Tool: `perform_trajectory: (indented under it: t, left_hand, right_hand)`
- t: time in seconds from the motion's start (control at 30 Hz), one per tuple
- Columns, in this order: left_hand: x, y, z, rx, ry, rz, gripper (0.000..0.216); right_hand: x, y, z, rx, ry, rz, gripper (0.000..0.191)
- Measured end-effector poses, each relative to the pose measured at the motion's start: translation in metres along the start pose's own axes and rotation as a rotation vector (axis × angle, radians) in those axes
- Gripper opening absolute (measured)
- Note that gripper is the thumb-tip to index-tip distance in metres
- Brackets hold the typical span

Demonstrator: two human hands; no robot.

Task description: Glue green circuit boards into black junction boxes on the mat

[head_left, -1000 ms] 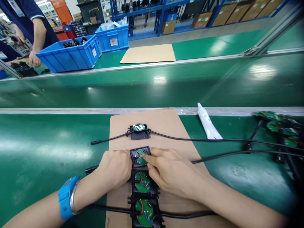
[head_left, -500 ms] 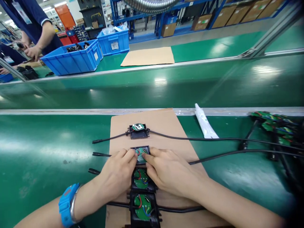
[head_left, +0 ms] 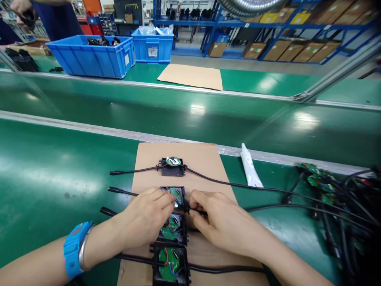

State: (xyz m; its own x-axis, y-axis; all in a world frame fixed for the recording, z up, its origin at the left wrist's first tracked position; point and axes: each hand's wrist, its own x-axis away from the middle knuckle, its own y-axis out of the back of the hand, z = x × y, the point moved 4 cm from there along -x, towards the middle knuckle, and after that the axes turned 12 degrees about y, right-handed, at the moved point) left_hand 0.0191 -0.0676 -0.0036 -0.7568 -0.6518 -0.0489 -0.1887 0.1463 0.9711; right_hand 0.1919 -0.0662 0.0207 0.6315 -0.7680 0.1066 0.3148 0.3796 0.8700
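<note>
My left hand is closed, fingertips pressed on a green circuit board in a small black plastic housing; its thumb is hidden. At that housing's right side, my right hand pinches a black cable between thumb and forefinger. Nearer to me, a second housing and a third housing each hold a green board with red and blue wires. Beyond my hands, another open housing carries a round board, with cables running out both ways.
Cardboard lies under the housings on the green bench. To the right are a white tube and a heap of boards and cables. Blue bins stand across the metal rail, near another person.
My right hand has shifted from the board to the cable at the housing's right side. My left fingers stay at the board. The view has tilted.
</note>
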Motion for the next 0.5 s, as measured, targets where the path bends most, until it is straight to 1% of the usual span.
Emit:
perform_trajectory:
  t: [0.1,0.17,0.23,0.3,0.4,0.5]
  left_hand:
    - [0.000,0.000,-0.002,0.002,0.013,0.006,0.028]
    - [0.000,-0.001,-0.001,0.015,0.020,0.009,0.027]
    - [0.000,-0.003,0.000,0.029,0.023,0.004,0.028]
    - [0.001,-0.004,0.000,0.037,0.018,-0.007,0.030]
    - [0.001,-0.002,-0.001,0.046,0.024,-0.012,0.032]
    - [0.000,0.001,-0.001,0.055,0.059,0.019,0.042]
  right_hand:
    - [-0.001,-0.007,0.002,0.035,0.036,-0.012,0.015]
    - [-0.001,-0.010,0.002,-0.012,0.052,-0.070,0.020]
    - [-0.002,-0.012,-0.001,-0.107,0.023,-0.149,0.024]
    - [-0.003,-0.013,-0.006,-0.176,-0.040,-0.179,0.026]
    - [-0.007,-0.015,-0.013,-0.168,-0.100,-0.096,0.029]
    - [-0.012,-0.016,-0.014,-0.049,-0.074,0.009,0.024]
